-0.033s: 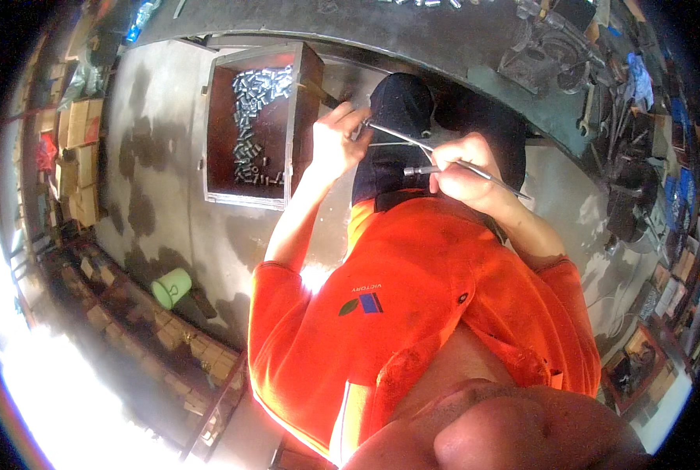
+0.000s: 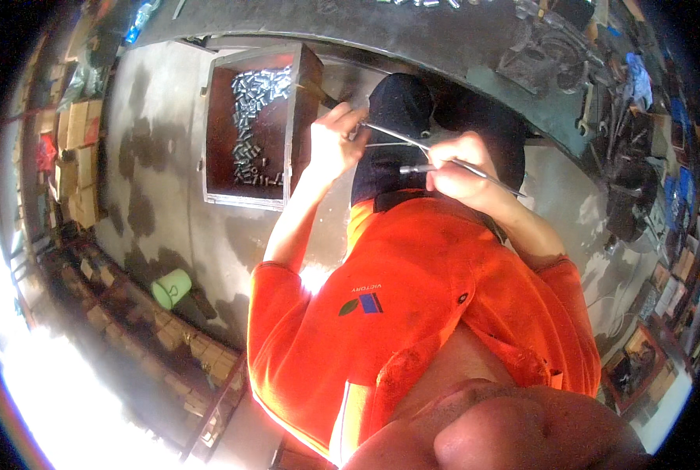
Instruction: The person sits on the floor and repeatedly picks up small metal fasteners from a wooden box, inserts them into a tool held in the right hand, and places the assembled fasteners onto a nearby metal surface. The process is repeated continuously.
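A long thin metal rod point(image 2: 394, 135) slants across my lap between my two hands. The fingers of my left hand point(image 2: 337, 142) are closed round its far left end. My right hand point(image 2: 461, 168) is wrapped round the rod farther along, and the rod's other end sticks out past the wrist. From the same right fist a shorter metal tool with a thick cylindrical tip point(image 2: 417, 168) points left; its rear part is hidden in the palm. Beside my left fingers lies a dark bar-shaped thing point(image 2: 328, 100), its kind unclear.
To the left stands a wooden box point(image 2: 289, 168) with many small metal sleeves point(image 2: 252, 98) inside. A dark workbench point(image 2: 350, 48) runs across the far side, with a spanner point(image 2: 584, 117) on its right. A pale green bucket point(image 2: 171, 287) lies on the floor. Cartons point(image 2: 83, 129) line the left shelves.
Both hands, with the rod and the shorter tool, have shifted very slightly left. Both grips look the same.
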Demonstrator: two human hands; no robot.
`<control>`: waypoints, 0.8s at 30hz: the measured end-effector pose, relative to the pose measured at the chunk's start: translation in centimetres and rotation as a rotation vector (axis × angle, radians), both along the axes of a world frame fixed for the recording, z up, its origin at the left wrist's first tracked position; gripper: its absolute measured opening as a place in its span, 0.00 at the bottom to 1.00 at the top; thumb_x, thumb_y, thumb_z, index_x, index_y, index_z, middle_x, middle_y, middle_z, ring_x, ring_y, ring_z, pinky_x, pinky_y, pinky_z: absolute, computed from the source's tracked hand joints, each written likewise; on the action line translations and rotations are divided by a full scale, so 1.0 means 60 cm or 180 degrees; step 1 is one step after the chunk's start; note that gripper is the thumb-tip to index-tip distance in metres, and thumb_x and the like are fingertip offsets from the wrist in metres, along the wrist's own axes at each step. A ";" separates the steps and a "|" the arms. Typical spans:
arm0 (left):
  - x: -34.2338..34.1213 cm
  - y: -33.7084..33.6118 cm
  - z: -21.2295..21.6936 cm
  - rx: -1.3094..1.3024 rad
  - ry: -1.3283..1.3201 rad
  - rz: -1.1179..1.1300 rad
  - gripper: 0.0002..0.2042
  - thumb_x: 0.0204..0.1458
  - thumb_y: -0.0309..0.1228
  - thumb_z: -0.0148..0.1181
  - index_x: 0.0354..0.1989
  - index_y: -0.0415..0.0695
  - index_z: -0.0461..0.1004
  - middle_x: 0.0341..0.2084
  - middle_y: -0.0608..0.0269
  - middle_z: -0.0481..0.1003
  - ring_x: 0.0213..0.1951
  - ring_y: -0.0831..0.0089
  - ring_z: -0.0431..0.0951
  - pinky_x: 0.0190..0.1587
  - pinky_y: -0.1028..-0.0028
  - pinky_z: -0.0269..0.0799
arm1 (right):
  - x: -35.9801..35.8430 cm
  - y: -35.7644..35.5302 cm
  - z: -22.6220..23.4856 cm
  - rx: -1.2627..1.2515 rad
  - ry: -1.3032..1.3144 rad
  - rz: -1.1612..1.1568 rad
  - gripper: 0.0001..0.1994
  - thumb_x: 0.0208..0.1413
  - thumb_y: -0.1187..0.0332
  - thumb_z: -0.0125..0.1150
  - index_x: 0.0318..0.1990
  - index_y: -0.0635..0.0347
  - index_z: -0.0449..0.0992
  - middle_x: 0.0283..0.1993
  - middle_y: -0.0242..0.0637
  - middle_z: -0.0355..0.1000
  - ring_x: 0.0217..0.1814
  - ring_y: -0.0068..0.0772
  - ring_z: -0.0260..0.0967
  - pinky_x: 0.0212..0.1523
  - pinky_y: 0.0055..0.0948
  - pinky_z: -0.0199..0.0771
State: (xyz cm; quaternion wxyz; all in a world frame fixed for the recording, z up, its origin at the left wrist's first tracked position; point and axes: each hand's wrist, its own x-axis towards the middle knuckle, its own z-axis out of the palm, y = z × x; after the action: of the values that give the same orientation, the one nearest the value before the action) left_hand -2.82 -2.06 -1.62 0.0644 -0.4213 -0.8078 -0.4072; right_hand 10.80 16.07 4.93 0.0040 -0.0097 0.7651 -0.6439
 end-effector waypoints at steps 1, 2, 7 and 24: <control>-0.002 -0.005 -0.008 -0.0008 -0.0032 0.0018 0.12 0.31 0.20 0.62 0.29 0.41 0.75 0.20 0.60 0.70 0.18 0.68 0.72 0.21 0.74 0.67 | -0.006 -0.001 -0.010 -0.0037 -0.0096 0.0105 0.10 0.36 0.75 0.50 0.11 0.59 0.57 0.10 0.29 0.48 0.13 0.16 0.46 0.15 0.26 0.45; -0.005 -0.012 -0.019 -0.0016 -0.0064 0.0037 0.12 0.31 0.20 0.62 0.29 0.41 0.75 0.20 0.60 0.70 0.18 0.68 0.72 0.21 0.74 0.67 | -0.013 -0.006 -0.018 -0.0117 -0.0036 0.0101 0.10 0.36 0.75 0.51 0.11 0.59 0.57 0.10 0.29 0.48 0.13 0.16 0.47 0.15 0.26 0.45; 0.011 0.004 -0.001 -0.0153 0.0255 -0.0617 0.11 0.34 0.23 0.61 0.30 0.41 0.74 0.19 0.58 0.69 0.20 0.62 0.73 0.22 0.69 0.68 | -0.060 -0.035 -0.066 0.0181 0.0705 0.0229 0.09 0.39 0.73 0.52 0.13 0.59 0.60 0.11 0.30 0.52 0.14 0.19 0.48 0.15 0.27 0.48; -0.028 -0.003 0.013 0.0230 -0.0471 0.0050 0.11 0.35 0.20 0.66 0.30 0.39 0.76 0.19 0.63 0.69 0.18 0.76 0.67 0.21 0.78 0.63 | -0.013 0.000 -0.005 -0.0160 0.0640 0.0034 0.11 0.35 0.74 0.52 0.11 0.59 0.56 0.09 0.32 0.49 0.11 0.22 0.47 0.14 0.27 0.46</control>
State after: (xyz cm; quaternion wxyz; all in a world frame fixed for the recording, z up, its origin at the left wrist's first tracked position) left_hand -4.47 -2.25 -0.85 0.0229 -0.3811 -0.7984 -0.4656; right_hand 10.01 16.09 4.62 -0.0697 -0.0785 0.7451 -0.6586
